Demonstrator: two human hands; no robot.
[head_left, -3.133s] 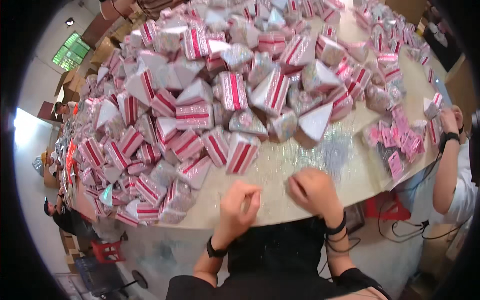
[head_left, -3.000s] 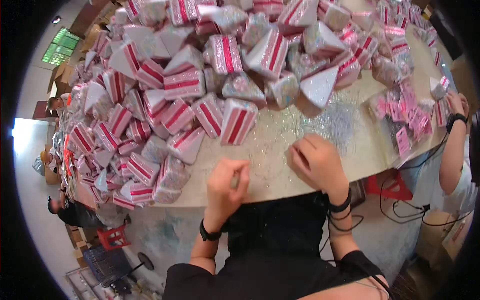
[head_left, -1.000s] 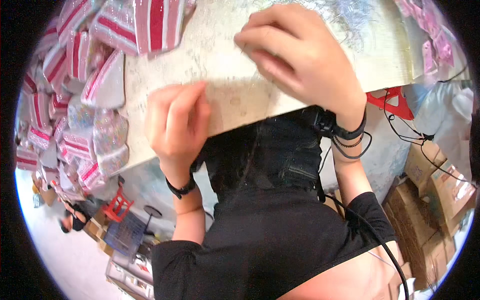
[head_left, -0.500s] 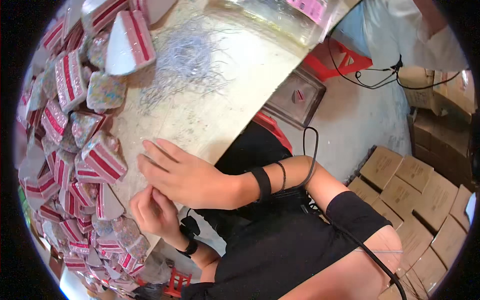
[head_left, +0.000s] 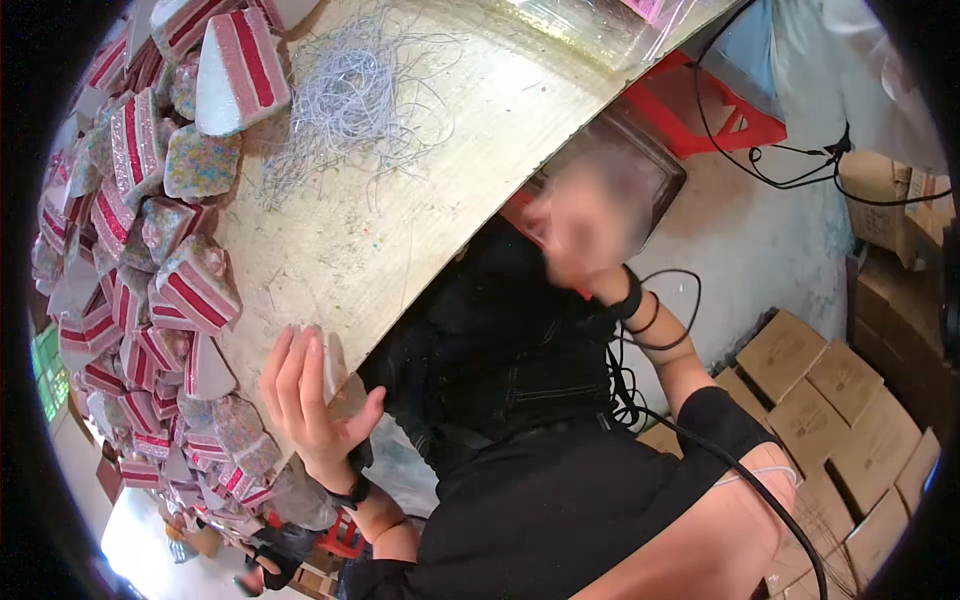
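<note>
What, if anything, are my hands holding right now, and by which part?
Your left hand is open, nothing visibly held; your right hand is too blurred to tell.

The left hand (head_left: 315, 405) has its fingers (head_left: 290, 375) nearly straight and close together, pointing forward, thumb (head_left: 368, 412) spread rightward. The right forearm (head_left: 667, 345) reaches forward; the right hand (head_left: 588, 222), well apart from the left, is too blurred to read its finger pose.

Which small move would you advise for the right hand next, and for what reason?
I would perhaps move the right hand over the table: it is blurred, beyond the table's edge, whereas the open left hand is near the cake-shaped pieces, and the tangled strings lie on the table.
</note>
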